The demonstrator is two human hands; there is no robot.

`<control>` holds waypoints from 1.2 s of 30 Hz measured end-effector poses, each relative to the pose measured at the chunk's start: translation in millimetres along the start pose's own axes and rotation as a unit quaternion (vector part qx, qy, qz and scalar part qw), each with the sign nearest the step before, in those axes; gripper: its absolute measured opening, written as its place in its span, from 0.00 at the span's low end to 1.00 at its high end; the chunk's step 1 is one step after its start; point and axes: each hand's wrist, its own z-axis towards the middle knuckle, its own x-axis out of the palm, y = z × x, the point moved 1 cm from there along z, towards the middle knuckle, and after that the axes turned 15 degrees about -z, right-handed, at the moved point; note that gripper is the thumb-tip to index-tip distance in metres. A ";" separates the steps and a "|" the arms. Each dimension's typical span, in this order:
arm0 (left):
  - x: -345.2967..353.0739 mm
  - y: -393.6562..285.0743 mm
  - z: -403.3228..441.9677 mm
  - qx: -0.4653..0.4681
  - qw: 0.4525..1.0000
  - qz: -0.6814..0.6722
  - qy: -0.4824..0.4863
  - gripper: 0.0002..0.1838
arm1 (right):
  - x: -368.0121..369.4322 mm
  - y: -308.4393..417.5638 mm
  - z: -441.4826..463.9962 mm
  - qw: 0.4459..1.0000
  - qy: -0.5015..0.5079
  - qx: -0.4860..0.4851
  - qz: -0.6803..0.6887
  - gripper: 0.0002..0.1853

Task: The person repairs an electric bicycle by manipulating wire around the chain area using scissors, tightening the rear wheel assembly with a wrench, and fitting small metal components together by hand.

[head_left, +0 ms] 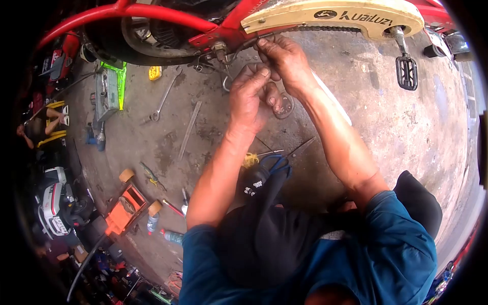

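Head view shows the right hand (287,63) with thumb and forefinger pressed together, pinching a thin black cable (247,47) just below a red tubular metal frame (168,12). The left hand (248,96) is close beside it and a little lower, its thumb and fingers curled inward; whether they hold something small, I cannot tell. In my judgement, the step in hand is fine finger work on the cable, and the next move calls for a steady pinch and small, careful movements, because the space under the frame looks narrow.

Just beyond the left hand, a steel threaded axle end (220,49) sticks out from the frame. To the right of the left hand's fingers, a round grey metal piece (287,109) lies on the stained concrete floor (406,132). Beyond the right hand runs a cream-coloured chain guard with black letters (305,19), and farther to its right hangs a black ridged pedal (406,73). On the left side of the left hand lie a flat grey metal bar (189,130) and, farther out, a long silver spanner (165,95); still farther stands a grey metal box (106,96).
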 end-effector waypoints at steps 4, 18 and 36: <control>-55.6 4.2 -43.2 0.048 0.981 0.102 -0.159 0.08 | -28.9 -6.3 -1.9 0.994 0.084 -0.032 -0.069 0.15; -175.3 33.1 -89.4 -0.125 0.672 0.686 -0.250 0.19 | 31.0 -151.5 -120.4 0.644 0.347 0.073 -0.677 0.12; -29.7 -24.9 -99.8 0.093 0.951 0.285 -0.076 0.11 | -75.9 -63.7 -43.0 0.994 -0.084 0.045 0.047 0.18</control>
